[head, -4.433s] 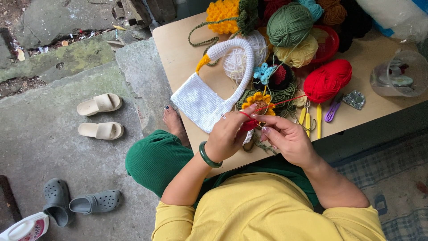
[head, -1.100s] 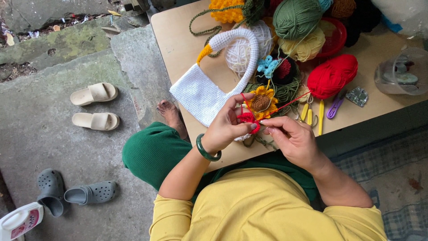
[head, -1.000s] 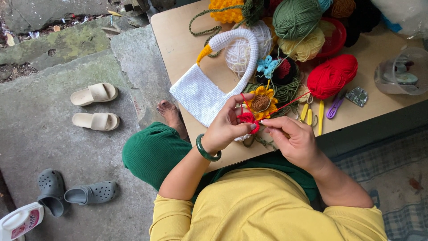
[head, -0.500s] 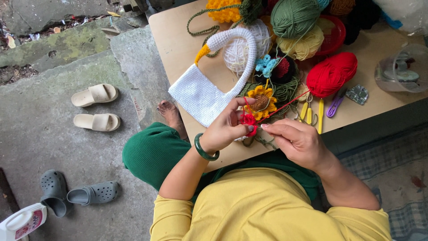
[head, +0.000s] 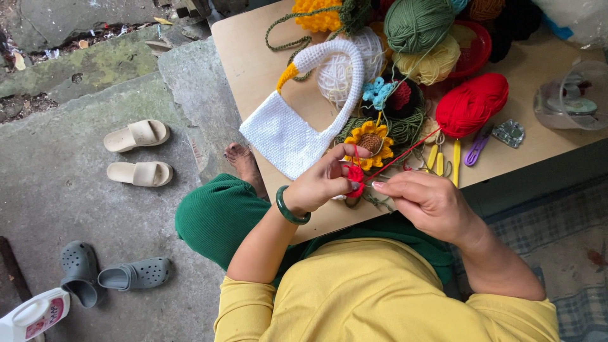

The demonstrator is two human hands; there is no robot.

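From the head view we take the small red crochet piece [head: 354, 172] as our landmark; it sits over the near edge of the table [head: 253, 57], just in front of the yellow sunflower [head: 370, 139]. The likeliest trouble, as we judge it, is the red strand [head: 405, 151] running taut from the piece up to the red yarn ball [head: 472, 104]: a firm tug could roll the ball toward the piece or drag the strand across the sunflower and the yellow-handled tools [head: 443, 158] right of it. A slackened pinch could also let the piece drop off the table edge onto the green-clad lap below.

Our left hand [head: 323, 183] has its fingers [head: 345, 155] curled closed around the piece, thumb and forefinger pinching it. Our right hand [head: 430, 202], just right of the piece, has its fingers bunched nearly closed, tips meeting at the strand; whether a hook is in them we cannot tell. The white knitted bag [head: 282, 136] lies up and left of the piece, untouched.
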